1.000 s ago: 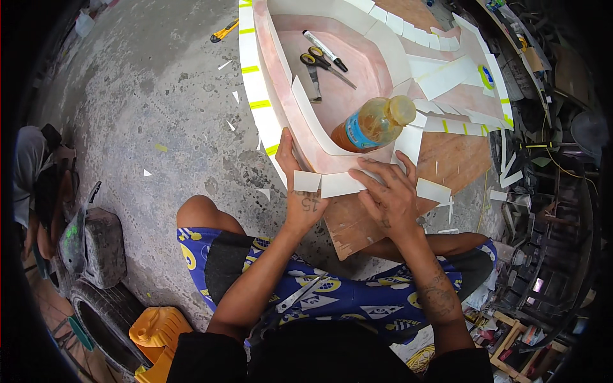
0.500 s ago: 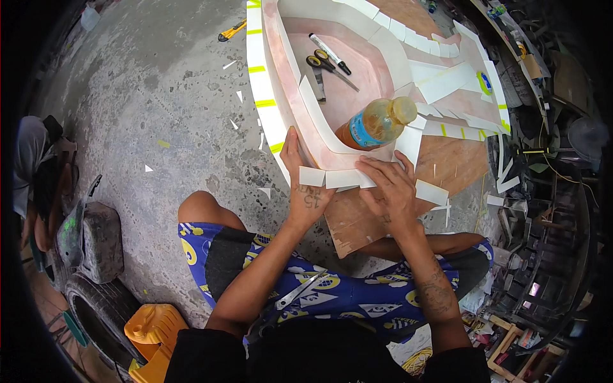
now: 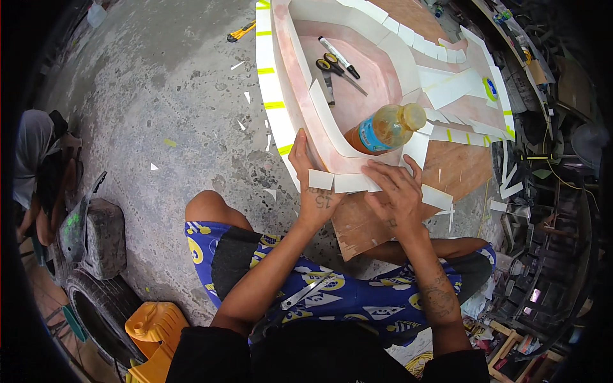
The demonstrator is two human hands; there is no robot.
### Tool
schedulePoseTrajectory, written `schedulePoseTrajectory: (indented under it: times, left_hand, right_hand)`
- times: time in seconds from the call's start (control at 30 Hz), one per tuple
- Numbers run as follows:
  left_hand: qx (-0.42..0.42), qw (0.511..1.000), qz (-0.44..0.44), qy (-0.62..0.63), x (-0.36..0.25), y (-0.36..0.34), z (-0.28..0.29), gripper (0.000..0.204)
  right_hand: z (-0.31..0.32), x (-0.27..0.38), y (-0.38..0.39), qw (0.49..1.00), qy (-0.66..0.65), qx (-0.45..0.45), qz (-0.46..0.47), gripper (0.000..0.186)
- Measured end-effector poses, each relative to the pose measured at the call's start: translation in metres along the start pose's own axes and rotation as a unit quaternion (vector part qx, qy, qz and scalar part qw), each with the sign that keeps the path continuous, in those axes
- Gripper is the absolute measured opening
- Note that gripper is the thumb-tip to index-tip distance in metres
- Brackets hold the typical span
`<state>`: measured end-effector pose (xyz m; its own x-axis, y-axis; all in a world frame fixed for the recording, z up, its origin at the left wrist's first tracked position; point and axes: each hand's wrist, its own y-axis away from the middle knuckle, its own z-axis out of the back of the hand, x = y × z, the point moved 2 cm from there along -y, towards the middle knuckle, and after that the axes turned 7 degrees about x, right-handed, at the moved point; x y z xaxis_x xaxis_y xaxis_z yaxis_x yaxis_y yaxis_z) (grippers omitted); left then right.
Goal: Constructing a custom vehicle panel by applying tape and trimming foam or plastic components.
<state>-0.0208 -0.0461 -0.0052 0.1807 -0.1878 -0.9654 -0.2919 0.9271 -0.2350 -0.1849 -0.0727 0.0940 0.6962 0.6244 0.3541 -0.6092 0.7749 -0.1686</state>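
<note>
A large pink-and-white shell form with a deep hollow lies ahead of me, its near corner between my hands. My left hand is closed at that corner, one finger stretched along the outer wall and the others hidden beneath the white card strip. A flap of this strip lies over the back of that hand. From the right, my right hand holds the strip's other end at the rim, fingertips on top, thumb lower. Just beyond stands a tilted clear bottle with amber liquid and a blue label.
Black-handled scissors and a marker lie in the hollow. A yellow utility knife is on the concrete floor. A metal tool rests on my lap. Brown board lies under the form. A tyre and yellow jug stand left.
The whole view has shifted slightly, so the form and both hands sit a little farther right. Both hands keep their places at the near rim.
</note>
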Motion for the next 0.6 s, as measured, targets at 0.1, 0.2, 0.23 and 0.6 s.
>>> schedulePoseTrajectory:
  times: [0.1, 0.2, 0.23, 0.6]
  left_hand:
    - [-0.005, 1.000, -0.007, 0.005, -0.002, 0.001, 0.002, 0.122]
    - [-0.001, 0.997, -0.026, -0.071, -0.001, 0.002, 0.002, 0.121]
    - [-0.008, 0.998, -0.039, -0.048, -0.001, 0.001, 0.002, 0.121]
    - [-0.005, 1.000, 0.013, 0.012, 0.000, -0.001, 0.001, 0.103]
  right_hand:
    - [0.000, 0.002, 0.000, 1.000, 0.016, -0.003, 0.014, 0.046]
    - [-0.002, -0.001, 0.005, 0.998, 0.042, -0.010, 0.037, 0.045]
    - [-0.003, -0.001, 0.005, 0.998, 0.042, -0.008, 0.036, 0.045]
    - [-0.002, 0.003, 0.006, 0.999, 0.041, 0.003, 0.035, 0.048]
